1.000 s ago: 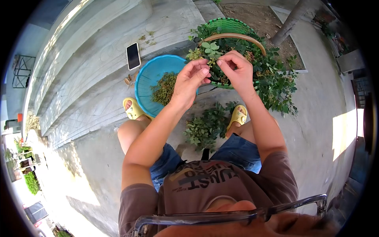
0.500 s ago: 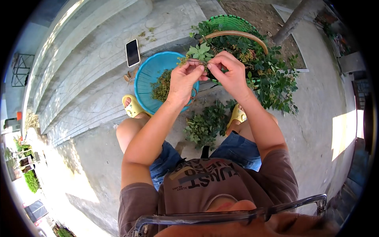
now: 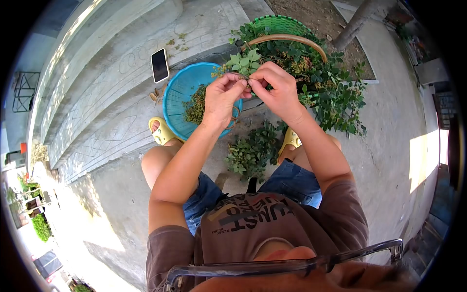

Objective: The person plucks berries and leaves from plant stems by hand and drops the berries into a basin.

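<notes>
My left hand [image 3: 223, 97] pinches a leafy sprig [image 3: 242, 60] above the right rim of the blue basin [image 3: 177, 97]. Touching it, my right hand [image 3: 277, 90] has thumb and fingers closed on the same sprig's stem. A small berry cluster sticks out on the left, beyond my left fingertips. Inside the basin is a heap of small greenish-brown berries [image 3: 195, 106]. Behind my right hand stands a green woven basket [image 3: 279, 22] with a brown handle [image 3: 287, 37], full of leafy branches [image 3: 335, 92] that hang over its right side.
A phone [image 3: 159, 65] lies on the concrete step left of the basin, near scattered plant bits [image 3: 182, 36]. A pile of leafy cuttings [image 3: 253, 151] is on the ground between my feet, which wear yellow clogs [image 3: 163, 131]. A tree trunk [image 3: 360, 24] rises at the upper right.
Both hands have moved left, away from the basket and closer to the basin, with the sprig between them. The berry cluster now points left over the basin's edge.
</notes>
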Action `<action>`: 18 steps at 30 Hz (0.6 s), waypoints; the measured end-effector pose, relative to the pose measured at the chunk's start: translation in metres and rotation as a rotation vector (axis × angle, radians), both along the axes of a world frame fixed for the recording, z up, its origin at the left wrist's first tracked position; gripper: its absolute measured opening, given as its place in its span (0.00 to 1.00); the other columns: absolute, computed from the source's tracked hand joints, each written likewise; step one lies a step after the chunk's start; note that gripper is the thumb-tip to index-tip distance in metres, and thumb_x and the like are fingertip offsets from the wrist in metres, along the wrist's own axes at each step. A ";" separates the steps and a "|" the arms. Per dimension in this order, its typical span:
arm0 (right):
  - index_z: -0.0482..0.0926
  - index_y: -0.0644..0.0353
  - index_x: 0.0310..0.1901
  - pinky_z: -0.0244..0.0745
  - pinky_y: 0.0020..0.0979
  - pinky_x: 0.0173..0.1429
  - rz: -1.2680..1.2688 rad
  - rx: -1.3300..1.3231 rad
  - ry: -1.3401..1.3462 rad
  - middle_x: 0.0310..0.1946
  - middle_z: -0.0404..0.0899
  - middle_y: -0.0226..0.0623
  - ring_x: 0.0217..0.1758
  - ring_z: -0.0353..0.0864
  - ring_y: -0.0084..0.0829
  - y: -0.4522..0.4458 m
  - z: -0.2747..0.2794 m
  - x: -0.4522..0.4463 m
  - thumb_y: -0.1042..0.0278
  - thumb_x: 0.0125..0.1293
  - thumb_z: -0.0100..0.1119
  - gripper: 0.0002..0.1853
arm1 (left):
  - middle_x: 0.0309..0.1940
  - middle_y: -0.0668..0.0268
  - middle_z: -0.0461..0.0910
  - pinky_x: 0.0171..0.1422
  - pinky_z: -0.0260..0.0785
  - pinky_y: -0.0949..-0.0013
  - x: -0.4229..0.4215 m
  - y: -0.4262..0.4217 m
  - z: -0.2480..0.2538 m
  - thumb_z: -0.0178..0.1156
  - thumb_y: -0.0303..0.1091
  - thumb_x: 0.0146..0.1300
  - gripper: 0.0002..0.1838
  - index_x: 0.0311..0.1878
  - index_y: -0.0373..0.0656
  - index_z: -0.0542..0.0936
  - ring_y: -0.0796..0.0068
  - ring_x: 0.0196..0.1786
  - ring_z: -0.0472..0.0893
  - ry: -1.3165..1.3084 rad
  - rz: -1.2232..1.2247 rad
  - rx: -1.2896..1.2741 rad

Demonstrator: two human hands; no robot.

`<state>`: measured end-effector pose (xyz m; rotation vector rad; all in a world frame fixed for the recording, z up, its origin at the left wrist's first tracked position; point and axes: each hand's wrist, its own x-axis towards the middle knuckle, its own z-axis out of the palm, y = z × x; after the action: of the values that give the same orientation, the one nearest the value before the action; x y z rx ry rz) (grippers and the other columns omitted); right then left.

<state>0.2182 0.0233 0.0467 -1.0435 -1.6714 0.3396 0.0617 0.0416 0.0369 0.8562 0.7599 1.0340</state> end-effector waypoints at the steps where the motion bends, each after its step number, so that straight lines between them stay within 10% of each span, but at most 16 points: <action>1: 0.77 0.62 0.29 0.74 0.25 0.27 -0.006 0.012 -0.014 0.27 0.75 0.33 0.24 0.77 0.25 0.000 0.000 0.000 0.78 0.53 0.63 0.04 | 0.30 0.64 0.78 0.37 0.74 0.73 0.000 0.000 -0.001 0.58 0.23 0.62 0.03 0.37 0.34 0.76 0.75 0.31 0.79 0.001 -0.001 -0.001; 18: 0.81 0.65 0.32 0.67 0.20 0.33 0.262 -0.665 0.536 0.24 0.78 0.26 0.28 0.72 0.15 0.004 -0.011 0.006 0.72 0.58 0.62 0.05 | 0.34 0.64 0.78 0.41 0.75 0.70 -0.012 0.004 -0.007 0.58 0.26 0.63 0.05 0.40 0.35 0.76 0.74 0.34 0.79 0.006 -0.120 -0.057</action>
<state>0.2240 0.0272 0.0358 -1.0677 -1.2135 1.2933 0.0500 0.0454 0.0296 0.8460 0.7312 0.9001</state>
